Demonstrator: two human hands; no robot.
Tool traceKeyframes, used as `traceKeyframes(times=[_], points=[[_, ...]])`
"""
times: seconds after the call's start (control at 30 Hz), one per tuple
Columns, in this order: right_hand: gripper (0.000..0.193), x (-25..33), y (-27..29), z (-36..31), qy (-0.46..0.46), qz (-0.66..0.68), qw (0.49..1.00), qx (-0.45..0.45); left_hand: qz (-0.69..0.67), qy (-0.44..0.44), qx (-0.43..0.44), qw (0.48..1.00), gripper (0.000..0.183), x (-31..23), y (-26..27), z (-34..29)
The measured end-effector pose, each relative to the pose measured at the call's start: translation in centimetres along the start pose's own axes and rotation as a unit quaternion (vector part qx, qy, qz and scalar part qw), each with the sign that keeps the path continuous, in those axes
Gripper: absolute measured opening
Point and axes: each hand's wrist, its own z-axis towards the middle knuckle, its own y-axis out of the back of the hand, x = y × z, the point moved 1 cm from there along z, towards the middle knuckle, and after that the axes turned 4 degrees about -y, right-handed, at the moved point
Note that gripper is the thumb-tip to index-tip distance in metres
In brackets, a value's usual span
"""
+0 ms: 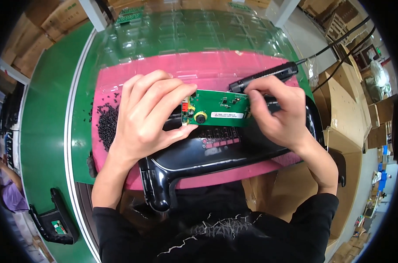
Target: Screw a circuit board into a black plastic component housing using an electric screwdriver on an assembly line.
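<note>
Between my two hands is a green circuit board point(223, 105), with a round black part, a red connector and a white label strip on its face. My left hand point(148, 114) grips its left end, thumb at the lower edge and fingers at the upper one. At the right end, the thumb and forefinger of my right hand point(278, 109) pinch together at the board's edge. Below the board lies a glossy black plastic housing point(207, 155) with a row of small slots, its leg pointing toward me. Just beyond my right hand rests a black electric screwdriver point(267, 75).
A pink mat point(164, 61) covers the bench. On its left is a heap of small black screws point(107, 127). Clear plastic trays point(186, 33) stand at the back. Another black housing point(56, 219) lies at lower left. Cardboard boxes point(346, 109) flank the right, where the screwdriver's cable runs.
</note>
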Motion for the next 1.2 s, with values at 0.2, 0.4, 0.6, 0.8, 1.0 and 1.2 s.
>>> traceKeyframes(times=[0.2,0.4,0.6,0.8,1.0,1.2], points=[[0.016,0.5,1.9,-3.9,-0.132,0.072,0.988,0.036,-0.074,-0.003,0.028,0.997,0.064,-0.8,-0.5,-0.5],[0.073,0.2,1.8,-6.5,-0.058,-0.01,0.995,0.087,-0.166,0.024,0.082,0.982,0.062,-1.4,-1.1,-1.1],[0.059,-1.9,0.9,-7.7,-0.077,0.025,0.987,0.142,-0.228,0.089,0.213,0.946,0.062,-2.5,-2.0,-1.7],[0.062,-3.0,-0.9,-7.8,-0.103,0.022,0.979,0.172,-0.195,0.131,0.33,0.914,0.062,-2.5,-2.3,-1.5],[0.063,-3.2,-1.3,-8.1,-0.149,-0.004,0.977,0.155,-0.172,0.159,0.327,0.916,0.064,-2.9,-2.8,-1.4],[0.066,-3.0,-1.4,-8.4,-0.168,0.0,0.973,0.155,-0.155,0.161,0.338,0.914,0.066,-3.1,-2.7,-1.5]])
